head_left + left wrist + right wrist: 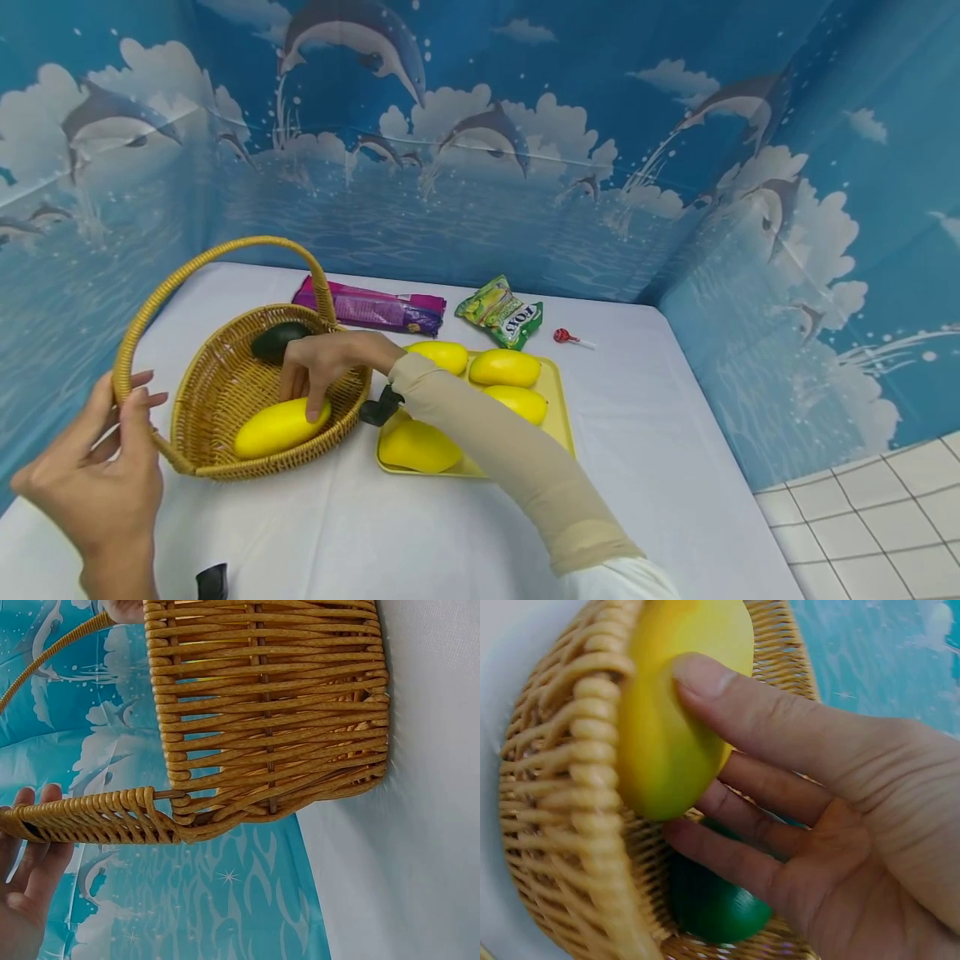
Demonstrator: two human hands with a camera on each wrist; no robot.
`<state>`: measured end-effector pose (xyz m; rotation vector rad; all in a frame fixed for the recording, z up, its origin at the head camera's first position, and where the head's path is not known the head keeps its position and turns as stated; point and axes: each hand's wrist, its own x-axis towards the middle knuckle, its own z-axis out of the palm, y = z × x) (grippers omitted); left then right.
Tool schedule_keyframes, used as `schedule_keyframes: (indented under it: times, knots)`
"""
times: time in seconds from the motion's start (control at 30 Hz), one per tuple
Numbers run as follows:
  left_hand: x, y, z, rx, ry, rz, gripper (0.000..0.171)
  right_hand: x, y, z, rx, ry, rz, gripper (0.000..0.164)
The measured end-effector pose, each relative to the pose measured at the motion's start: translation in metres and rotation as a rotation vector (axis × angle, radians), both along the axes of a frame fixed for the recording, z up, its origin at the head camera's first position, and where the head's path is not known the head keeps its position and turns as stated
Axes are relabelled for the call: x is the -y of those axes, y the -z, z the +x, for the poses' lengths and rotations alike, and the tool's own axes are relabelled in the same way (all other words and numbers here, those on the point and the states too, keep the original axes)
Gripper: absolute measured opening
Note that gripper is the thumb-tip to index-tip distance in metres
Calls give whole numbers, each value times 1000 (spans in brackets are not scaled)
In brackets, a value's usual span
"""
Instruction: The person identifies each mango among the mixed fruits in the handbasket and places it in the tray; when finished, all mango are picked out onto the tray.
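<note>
A wicker basket (225,392) stands at the left of the table. The left hand (105,475) grips its arched handle (146,312) low on the near side; in the left wrist view, fingers (46,862) lie behind the handle. Inside the basket, the right hand (326,367) holds a yellow mango (279,429) near the front rim. The right wrist view shows its thumb (705,679) on the mango (667,742) and the other fingers behind it. A dark green avocado (279,342) lies deeper in the basket, partly hidden by the right hand in the right wrist view.
Right of the basket, under the right forearm, a yellow tray (558,417) holds several mangoes (506,367). Behind stand a purple snack packet (375,307), a green candy bag (501,312) and a red lollipop (562,336). A dolphin-print curtain (450,200) surrounds the white table (630,500).
</note>
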<state>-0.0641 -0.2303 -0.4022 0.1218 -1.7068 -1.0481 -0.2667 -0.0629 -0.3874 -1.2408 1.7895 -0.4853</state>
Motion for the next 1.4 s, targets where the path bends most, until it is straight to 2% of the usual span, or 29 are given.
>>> schedule_keyframes:
  times: [0.07,0.17,0.3,0.43,0.6,0.67,0.87,1.0,1.1,1.27,1.4]
  knots:
    - [0,-1,0,8,-6,-5,31,-6,-5,-3,-9,-25,-62,50]
    - [0,-2,-1,-25,10,20,30,-16,-14,-6,-58,-50,-133,51]
    - [-1,-3,-1,-49,14,31,28,-36,-22,-6,-129,-29,-214,52]
    - [-3,-1,2,-2,-25,6,30,-62,-27,-4,-131,13,-255,51]
    - [-3,1,2,17,-28,19,31,-99,-32,-2,-109,86,-284,51]
    - [-2,2,3,55,-41,-2,31,-115,-38,0,-123,104,-284,53]
    - [-1,4,7,137,-65,-63,34,-163,-49,15,-175,163,-337,53]
    - [-2,4,5,129,-69,-19,33,-193,-48,25,-189,205,-396,53]
    - [-1,3,7,148,-71,-40,33,-215,-45,34,-209,252,-422,54]
    - [-1,1,10,169,-51,-106,34,-251,-37,50,-298,335,-453,54]
    - [-2,1,10,171,-51,-93,34,-275,-28,64,-310,416,-468,55]
